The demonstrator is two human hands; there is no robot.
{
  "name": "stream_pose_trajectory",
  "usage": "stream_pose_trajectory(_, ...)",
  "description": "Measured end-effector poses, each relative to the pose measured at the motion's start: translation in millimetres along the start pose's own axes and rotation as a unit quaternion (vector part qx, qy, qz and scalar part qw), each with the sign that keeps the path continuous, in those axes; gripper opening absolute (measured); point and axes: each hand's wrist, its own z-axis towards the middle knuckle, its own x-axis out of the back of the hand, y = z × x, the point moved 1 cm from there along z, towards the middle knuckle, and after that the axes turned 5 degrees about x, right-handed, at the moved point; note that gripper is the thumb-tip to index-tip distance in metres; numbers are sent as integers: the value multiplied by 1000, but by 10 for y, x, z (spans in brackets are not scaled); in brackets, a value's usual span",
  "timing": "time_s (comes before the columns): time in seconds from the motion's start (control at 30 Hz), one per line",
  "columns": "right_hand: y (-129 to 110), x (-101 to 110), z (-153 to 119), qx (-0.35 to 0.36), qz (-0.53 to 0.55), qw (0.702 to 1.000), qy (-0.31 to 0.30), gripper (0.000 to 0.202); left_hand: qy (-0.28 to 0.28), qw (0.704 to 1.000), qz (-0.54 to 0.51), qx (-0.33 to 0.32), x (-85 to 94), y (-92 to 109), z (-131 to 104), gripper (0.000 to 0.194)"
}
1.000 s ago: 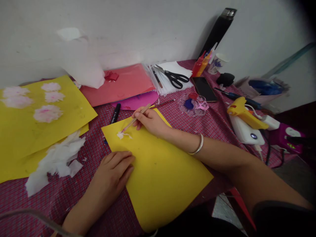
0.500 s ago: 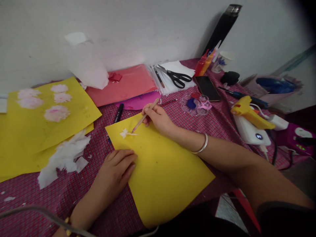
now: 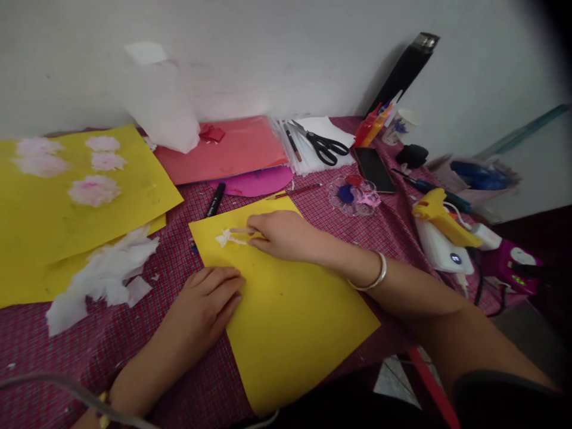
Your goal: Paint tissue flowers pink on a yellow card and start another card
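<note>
A sheet of yellow paper (image 3: 290,322) lies in front of me, with a small scrap of white tissue (image 3: 223,238) near its upper left corner. My right hand (image 3: 286,235) is closed around a thin wooden stick (image 3: 241,230), which lies low and points left at the tissue. Most of the stick is hidden by the fingers. Along the sheet's left edge my left hand (image 3: 208,304) rests flat, fingers stretched out and holding nothing.
Left are tissue flowers (image 3: 95,190) on another yellow sheet (image 3: 147,196) and torn white tissue (image 3: 105,280). Behind lie a black marker (image 3: 216,199), red folder (image 3: 241,149) and scissors (image 3: 324,146). Right are a paint palette (image 3: 355,195), phone (image 3: 374,170) and yellow glue gun (image 3: 447,219).
My right hand has turned over and moved slightly lower, swinging the stick from steeply tilted to nearly level beside the tissue. The left hand stays on the sheet; the view has shifted slightly.
</note>
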Motion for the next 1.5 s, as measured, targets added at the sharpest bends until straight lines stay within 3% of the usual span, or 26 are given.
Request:
stream_pose_trajectory(0.1,-12,-135,38,-14,-18,999,-39,18,8,1000,6,-2,-3,-1,-6,18)
stream_pose_trajectory(0.23,-18,-224,91,-8,-21,999,-44,16,17,1000,5,-10,-28,-9,-18,20)
stream_pose_trajectory(0.43,5,-79,351,-15,-27,999,-10,19,24,1000,-10,-7,-85,-25,-36,22)
stream_pose_trajectory(0.67,-33,-22,894,83,-55,991,-90,16,13,1000,-12,-1,-104,-24,-45,21)
stream_pose_trajectory(0.8,-50,2,1028,96,-75,989,-88,17,-8,1000,-11,4,-100,-18,-36,22)
stream_pose_trajectory(0.9,-35,90,891,71,-39,993,-86,18,-18,1000,-14,5,-101,-16,-37,22)
stream_pose_trajectory(1.0,-3,126,582,31,-20,994,-100,17,-32,999,-11,10,-105,-18,-40,23)
stream_pose_trajectory(1.17,28,-35,149,-32,19,993,-111,19,-34,999,-9,7,-106,-19,-42,22)
stream_pose_trajectory(1.33,11,-218,77,-39,6,996,-82,19,-8,1000,-17,4,-91,-18,-35,18)
stream_pose_trajectory(1.5,4,-207,140,-37,-22,996,-81,15,-6,1000,-21,1,-92,-17,-34,19)
